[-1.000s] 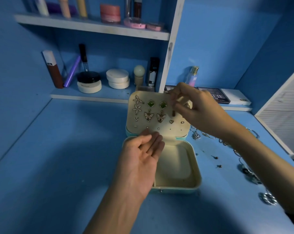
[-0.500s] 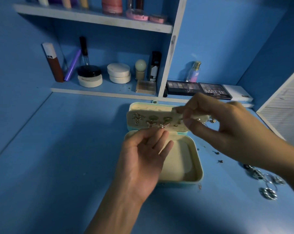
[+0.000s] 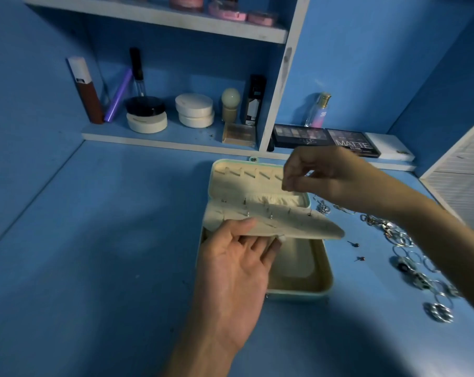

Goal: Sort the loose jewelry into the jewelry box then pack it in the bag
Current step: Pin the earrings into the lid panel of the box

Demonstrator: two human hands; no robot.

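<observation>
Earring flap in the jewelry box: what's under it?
The left hand supports the flap; below it the cream bottom tray shows. The tray's back part is hidden.

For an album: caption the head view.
Left hand props the jewelry box's earring panel; right hand, fingers pinched, hovers over the lid.
</observation>
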